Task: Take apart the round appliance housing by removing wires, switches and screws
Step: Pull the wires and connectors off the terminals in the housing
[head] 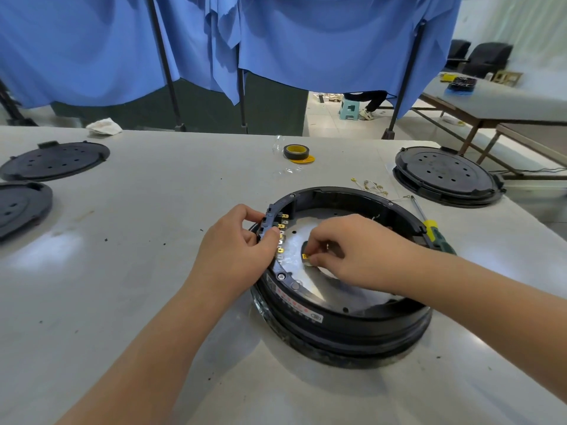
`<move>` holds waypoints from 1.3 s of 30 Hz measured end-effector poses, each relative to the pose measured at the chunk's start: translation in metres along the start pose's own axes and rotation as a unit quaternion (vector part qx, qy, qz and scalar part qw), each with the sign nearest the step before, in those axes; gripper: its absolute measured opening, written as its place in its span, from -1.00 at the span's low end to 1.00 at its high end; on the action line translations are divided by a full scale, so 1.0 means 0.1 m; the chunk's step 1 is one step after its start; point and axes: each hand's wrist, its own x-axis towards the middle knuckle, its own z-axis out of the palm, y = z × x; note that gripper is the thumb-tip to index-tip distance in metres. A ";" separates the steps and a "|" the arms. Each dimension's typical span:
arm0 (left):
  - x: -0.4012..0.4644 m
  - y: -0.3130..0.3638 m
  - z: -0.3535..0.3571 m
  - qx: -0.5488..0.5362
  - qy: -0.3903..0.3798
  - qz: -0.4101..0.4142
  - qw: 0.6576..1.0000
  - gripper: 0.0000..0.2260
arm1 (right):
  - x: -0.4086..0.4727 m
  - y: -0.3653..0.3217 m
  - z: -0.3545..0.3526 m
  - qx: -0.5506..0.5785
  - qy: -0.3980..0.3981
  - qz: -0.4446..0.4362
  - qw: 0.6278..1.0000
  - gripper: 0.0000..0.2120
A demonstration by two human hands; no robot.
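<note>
1. I see the round black appliance housing (340, 320) lying open side up on the grey table (153, 240), right of centre and near me.
2. My left hand (236, 253) grips the black switch block (270, 219) on the housing's left rim, with fingers and thumb curled round it; a row of brass terminals (280, 237) sticks inward from the block.
3. My right hand (352, 253) reaches inside the housing and pinches a small yellow connector (305, 256) between thumb and forefinger, over the silver base plate (322, 286).
4. A yellow-and-green screwdriver (431, 230) rests just beside the housing's right rim.
5. Loose wires with ring terminals (372, 187) lie just behind the housing.
6. A roll of black tape (296, 151) sits farther back.
7. Black round covers lie well apart: two at left (55, 161), one at right (448, 176).
</note>
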 end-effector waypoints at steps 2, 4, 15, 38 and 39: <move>-0.01 0.00 0.01 -0.003 0.011 0.001 1.000 -0.92 | -0.03 -0.03 -0.03 -0.015 0.039 -0.036 0.998 -0.91; -0.02 -0.01 0.03 -0.007 0.021 0.000 1.000 -0.93 | -0.08 -0.08 -0.06 -0.025 0.089 -0.088 0.992 -0.92; -0.02 0.00 0.02 -0.016 0.025 -0.012 0.999 -0.93 | -0.32 -0.24 -0.28 -0.158 0.296 -0.258 0.906 -0.88; 0.35 0.50 0.32 0.279 -0.153 0.088 0.944 -0.38 | 0.42 1.27 -0.50 -0.102 0.125 0.176 0.971 -0.77; 0.35 0.48 0.31 0.279 -0.152 0.088 0.944 -0.38 | 0.43 1.32 -0.47 -0.094 0.115 0.186 0.971 -0.78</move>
